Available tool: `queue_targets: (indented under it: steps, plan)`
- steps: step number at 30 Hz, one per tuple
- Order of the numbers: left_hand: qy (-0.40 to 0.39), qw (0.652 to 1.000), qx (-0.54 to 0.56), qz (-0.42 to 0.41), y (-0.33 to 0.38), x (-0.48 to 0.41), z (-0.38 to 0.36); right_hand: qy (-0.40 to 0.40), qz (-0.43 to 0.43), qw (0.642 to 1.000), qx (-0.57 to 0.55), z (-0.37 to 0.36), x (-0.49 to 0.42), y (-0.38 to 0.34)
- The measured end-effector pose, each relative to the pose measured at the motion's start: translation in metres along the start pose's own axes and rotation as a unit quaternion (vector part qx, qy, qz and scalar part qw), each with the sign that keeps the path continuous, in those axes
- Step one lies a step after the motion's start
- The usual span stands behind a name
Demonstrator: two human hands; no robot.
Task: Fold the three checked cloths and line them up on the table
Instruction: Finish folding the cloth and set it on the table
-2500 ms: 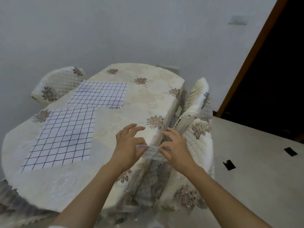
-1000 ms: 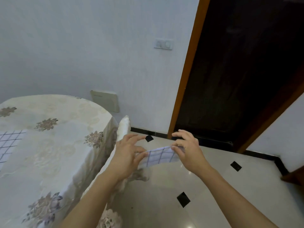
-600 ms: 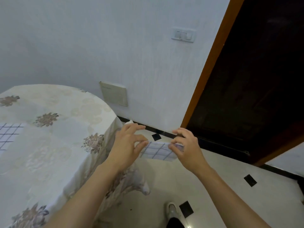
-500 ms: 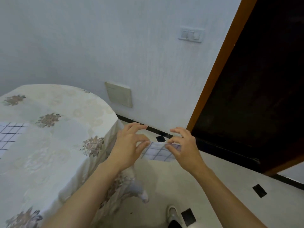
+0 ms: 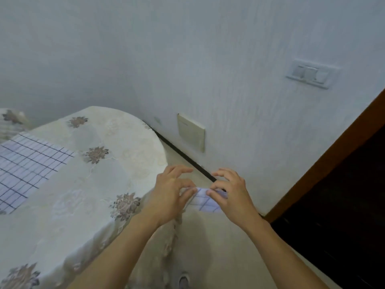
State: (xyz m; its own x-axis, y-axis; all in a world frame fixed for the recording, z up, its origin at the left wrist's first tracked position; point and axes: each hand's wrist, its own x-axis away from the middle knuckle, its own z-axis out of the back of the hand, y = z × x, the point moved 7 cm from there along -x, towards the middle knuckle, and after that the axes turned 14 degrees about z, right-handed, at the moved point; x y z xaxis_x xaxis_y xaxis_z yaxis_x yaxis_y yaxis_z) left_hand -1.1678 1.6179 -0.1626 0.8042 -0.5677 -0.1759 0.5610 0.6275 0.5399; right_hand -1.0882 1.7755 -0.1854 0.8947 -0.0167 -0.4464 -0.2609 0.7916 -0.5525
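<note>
A small folded white cloth with a dark check (image 5: pixel 205 202) hangs in the air between my two hands, to the right of the table's edge and above the floor. My left hand (image 5: pixel 171 193) pinches its left end with thumb and fingers. Its right end is pinched by my right hand (image 5: pixel 231 195). Most of the cloth is hidden behind my fingers. A second checked cloth (image 5: pixel 27 163) lies spread flat on the table (image 5: pixel 87 205) at the left edge of the view.
The table wears a cream cover with brown flower prints. A padded chair back (image 5: pixel 10 122) shows at far left. A white wall with a beige cover plate (image 5: pixel 190 135) and a switch panel (image 5: pixel 310 74) faces me; a dark doorway (image 5: pixel 343 215) is at the right.
The view has swung back left, so more of the table and the flat cloth show. My hands have drawn closer together on the folded cloth, and less of it shows.
</note>
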Motion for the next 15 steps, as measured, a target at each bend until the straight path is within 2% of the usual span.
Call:
queue_targets:
  steps: [12, 15]
  plan:
    - [0.087, 0.992, 0.065, 0.062, -0.074, -0.128, 0.022, -0.041, 0.077, 0.996, -0.009, -0.04, -0.159, 0.07]
    - [0.096, 0.988, 0.06, 0.106, -0.1, -0.147, 0.031, -0.054, 0.09, 0.994, -0.021, -0.054, -0.198, 0.074]
